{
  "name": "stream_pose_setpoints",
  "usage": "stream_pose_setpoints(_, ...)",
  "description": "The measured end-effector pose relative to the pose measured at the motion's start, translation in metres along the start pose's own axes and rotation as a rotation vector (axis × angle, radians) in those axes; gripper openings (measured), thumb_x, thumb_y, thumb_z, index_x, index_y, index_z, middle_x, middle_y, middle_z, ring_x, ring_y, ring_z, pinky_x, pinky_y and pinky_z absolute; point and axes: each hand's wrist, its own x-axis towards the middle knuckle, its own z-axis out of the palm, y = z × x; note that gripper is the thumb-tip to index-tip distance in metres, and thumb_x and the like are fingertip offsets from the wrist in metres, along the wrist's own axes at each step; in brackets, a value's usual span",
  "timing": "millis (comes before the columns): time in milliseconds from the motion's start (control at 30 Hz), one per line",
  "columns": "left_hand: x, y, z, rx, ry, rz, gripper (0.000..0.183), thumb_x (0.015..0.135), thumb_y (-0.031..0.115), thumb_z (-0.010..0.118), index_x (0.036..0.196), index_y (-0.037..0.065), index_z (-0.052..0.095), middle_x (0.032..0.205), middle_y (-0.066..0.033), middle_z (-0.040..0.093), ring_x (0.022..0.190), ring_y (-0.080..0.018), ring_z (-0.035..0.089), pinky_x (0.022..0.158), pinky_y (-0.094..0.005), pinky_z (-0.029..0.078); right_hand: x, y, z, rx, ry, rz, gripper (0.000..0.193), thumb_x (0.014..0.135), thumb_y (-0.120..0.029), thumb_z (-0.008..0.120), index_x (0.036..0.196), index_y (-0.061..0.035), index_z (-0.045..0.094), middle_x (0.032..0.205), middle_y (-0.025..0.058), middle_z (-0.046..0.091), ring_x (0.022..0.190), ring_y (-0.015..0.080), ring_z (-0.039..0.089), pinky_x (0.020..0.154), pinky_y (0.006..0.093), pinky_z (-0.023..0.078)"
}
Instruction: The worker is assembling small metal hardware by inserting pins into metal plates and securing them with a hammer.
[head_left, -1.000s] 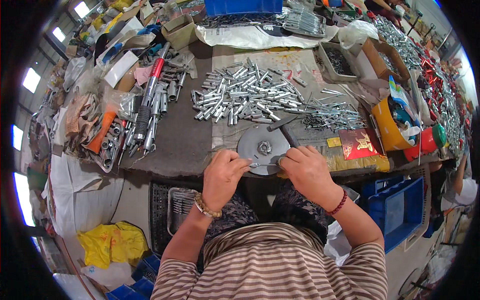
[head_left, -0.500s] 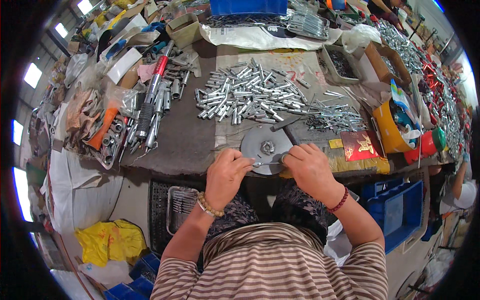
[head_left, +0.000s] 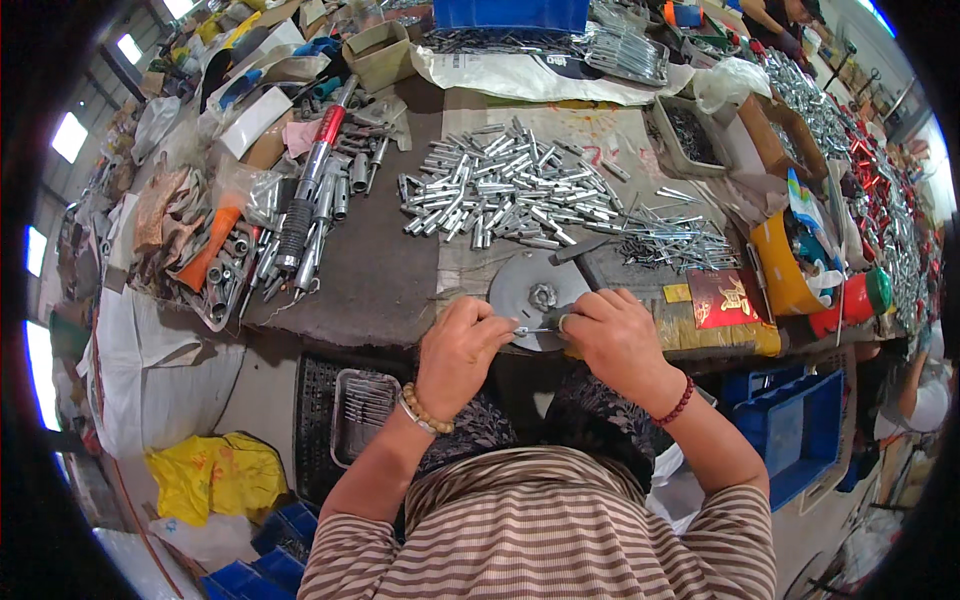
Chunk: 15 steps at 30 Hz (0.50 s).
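My left hand (head_left: 458, 352) pinches one end of a small silvery metal rod (head_left: 535, 330), level above the near edge of a round grey metal disc (head_left: 515, 283). At the other end, the fingertips of my right hand (head_left: 618, 338) close on the same rod. A hammer (head_left: 581, 256) lies by the disc's right side, its handle running toward my right hand; whether the fingers touch it is hidden. Beyond the disc spreads a heap of short shiny metal tubes (head_left: 515, 190). Thin metal pins (head_left: 680, 243) are piled to its right.
Tools and a red-and-black shaft (head_left: 310, 180) crowd the bench's left side. On the right stand a yellow container (head_left: 778, 262), a red card (head_left: 722, 298) and a grey tray (head_left: 690, 137). Below are blue bins (head_left: 800, 430) and a metal tray (head_left: 362, 420) of rods.
The view has shifted slightly, moving the bench items a little right in the picture. Both hands keep hold of the rod; less of it shows between the fingers.
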Motion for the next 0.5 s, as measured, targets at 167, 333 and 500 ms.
stream_pose_setpoints(167,0.000,-0.001,0.002,0.008,0.006,0.018,0.022,0.081,0.006,0.081,0.102,0.010,0.077,0.093,-0.0071,0.063,0.086,-0.0275,0.064,0.071,-0.0382,0.053,0.020,-0.005,0.008,0.091,0.057,0.011,0.015,0.078,-0.007,0.073,0.092,-0.0122,0.073,0.090,0.0041,0.059,0.090,0.0256,0.062,0.077,0.0406,0.047)
stream_pose_setpoints(333,0.001,-0.002,0.000,0.030,0.021,0.060,0.020,0.080,0.008,0.081,0.099,0.009,0.076,0.093,-0.0075,0.063,0.085,-0.0287,0.064,0.072,-0.0397,0.053,0.040,0.002,0.017,0.059,-0.011,-0.093,0.009,0.078,-0.008,0.072,0.087,-0.0114,0.070,0.090,0.0050,0.058,0.091,0.0269,0.061,0.078,0.0402,0.047)
stream_pose_setpoints(500,0.001,-0.001,0.003,0.046,0.029,0.049,0.018,0.082,0.009,0.080,0.099,0.010,0.076,0.092,-0.0065,0.063,0.087,-0.0287,0.064,0.075,-0.0404,0.053,0.040,0.007,0.022,0.060,-0.009,-0.120,0.016,0.079,-0.008,0.073,0.094,-0.0077,0.068,0.096,0.0079,0.059,0.093,0.0300,0.060,0.080,0.0416,0.047)
